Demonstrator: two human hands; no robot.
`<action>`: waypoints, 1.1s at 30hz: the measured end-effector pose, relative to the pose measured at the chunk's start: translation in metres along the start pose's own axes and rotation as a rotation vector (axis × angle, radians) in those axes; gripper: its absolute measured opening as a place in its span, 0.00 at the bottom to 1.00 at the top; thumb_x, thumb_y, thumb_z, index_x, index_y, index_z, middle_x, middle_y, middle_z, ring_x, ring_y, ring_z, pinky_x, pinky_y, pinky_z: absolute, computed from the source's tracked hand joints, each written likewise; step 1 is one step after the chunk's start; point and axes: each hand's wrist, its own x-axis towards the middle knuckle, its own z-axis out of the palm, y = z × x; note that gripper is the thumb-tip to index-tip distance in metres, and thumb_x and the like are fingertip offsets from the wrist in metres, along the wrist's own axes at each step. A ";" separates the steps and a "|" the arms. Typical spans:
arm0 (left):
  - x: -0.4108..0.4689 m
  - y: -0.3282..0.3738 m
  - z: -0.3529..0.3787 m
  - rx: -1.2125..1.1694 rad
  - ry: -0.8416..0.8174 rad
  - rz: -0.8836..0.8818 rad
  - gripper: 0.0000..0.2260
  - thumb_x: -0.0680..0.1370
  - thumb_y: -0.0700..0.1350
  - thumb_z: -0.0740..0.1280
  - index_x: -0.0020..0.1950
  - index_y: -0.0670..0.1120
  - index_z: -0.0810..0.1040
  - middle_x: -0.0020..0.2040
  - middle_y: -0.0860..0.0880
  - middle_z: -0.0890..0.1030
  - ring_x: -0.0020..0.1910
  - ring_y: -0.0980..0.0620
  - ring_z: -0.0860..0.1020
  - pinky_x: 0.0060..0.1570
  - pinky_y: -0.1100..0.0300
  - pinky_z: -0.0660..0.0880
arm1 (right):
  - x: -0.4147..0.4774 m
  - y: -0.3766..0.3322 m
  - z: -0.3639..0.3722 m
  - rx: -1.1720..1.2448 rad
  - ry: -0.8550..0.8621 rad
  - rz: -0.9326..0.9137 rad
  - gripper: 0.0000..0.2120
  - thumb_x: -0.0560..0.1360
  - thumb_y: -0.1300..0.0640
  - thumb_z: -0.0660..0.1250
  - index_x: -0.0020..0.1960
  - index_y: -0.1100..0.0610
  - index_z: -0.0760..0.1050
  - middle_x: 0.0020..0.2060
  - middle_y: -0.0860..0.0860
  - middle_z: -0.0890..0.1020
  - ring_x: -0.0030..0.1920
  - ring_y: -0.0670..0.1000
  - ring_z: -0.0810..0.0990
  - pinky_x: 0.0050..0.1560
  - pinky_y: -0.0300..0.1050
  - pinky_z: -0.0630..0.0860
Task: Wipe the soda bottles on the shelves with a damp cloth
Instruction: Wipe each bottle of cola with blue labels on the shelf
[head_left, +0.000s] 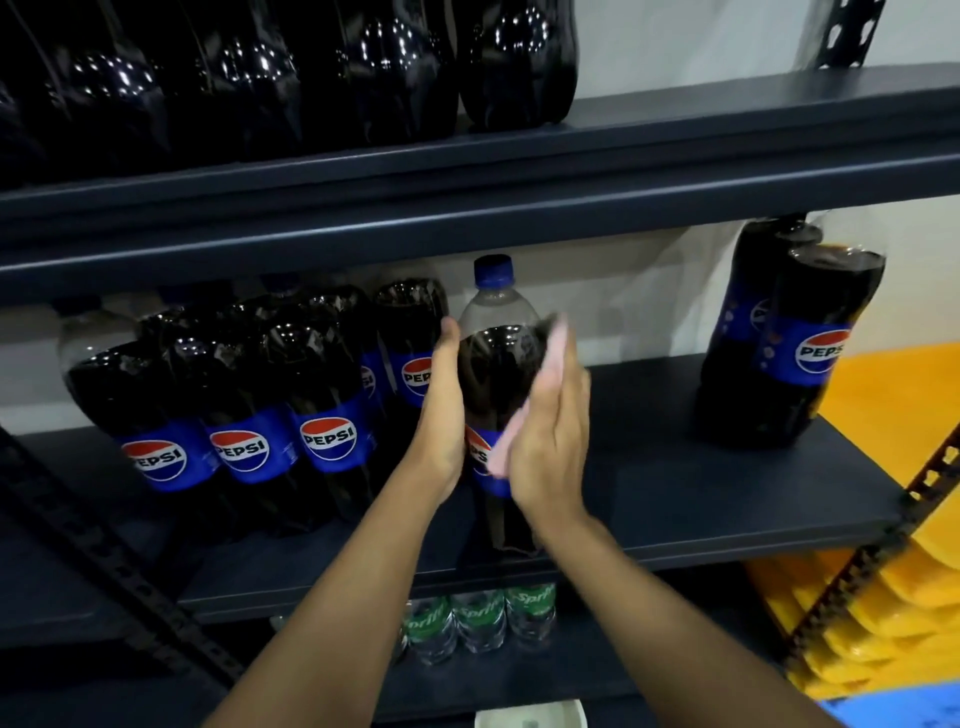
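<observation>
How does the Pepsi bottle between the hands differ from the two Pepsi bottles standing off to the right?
The middle Pepsi bottle has the left hand against it while the right hand presses a pink cloth on it; the right-side pair stands untouched. The middle bottle's blue cap shows; the pair's caps are hidden by the shelf above. Both hold dark cola and wear blue Pepsi labels.

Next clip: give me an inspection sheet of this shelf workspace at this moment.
Surface: dark middle shelf carrying the bottles.
Job's things: Pepsi bottle upright, blue cap on; pink cloth against its right side.
Clutter: nothing seen.
Grippers: left hand flat on the bottle's left side; right hand presses the cloth, fingers straight.
Cables: nothing seen.
Surroundings: more Pepsi bottles either side, Sprite bottles below, dark bottles above, yellow items right.
</observation>
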 end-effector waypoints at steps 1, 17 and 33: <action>0.002 0.002 -0.001 0.018 -0.011 0.001 0.29 0.86 0.66 0.49 0.65 0.53 0.85 0.65 0.50 0.85 0.68 0.53 0.81 0.73 0.49 0.71 | 0.017 -0.014 0.000 -0.017 -0.024 -0.035 0.17 0.87 0.43 0.47 0.72 0.27 0.59 0.63 0.50 0.75 0.61 0.43 0.75 0.60 0.35 0.71; -0.010 0.002 -0.002 0.073 0.017 -0.021 0.34 0.71 0.76 0.68 0.64 0.52 0.84 0.60 0.52 0.87 0.63 0.55 0.83 0.72 0.48 0.73 | -0.032 0.054 0.015 -0.332 0.052 -0.229 0.28 0.86 0.42 0.44 0.83 0.45 0.41 0.83 0.49 0.50 0.82 0.51 0.54 0.79 0.53 0.55; -0.001 0.012 0.001 0.092 -0.029 -0.036 0.29 0.85 0.66 0.51 0.69 0.51 0.82 0.63 0.49 0.86 0.65 0.52 0.83 0.73 0.48 0.72 | 0.028 -0.014 -0.001 -0.058 -0.055 -0.137 0.18 0.86 0.47 0.50 0.75 0.39 0.63 0.64 0.40 0.75 0.66 0.37 0.71 0.68 0.40 0.69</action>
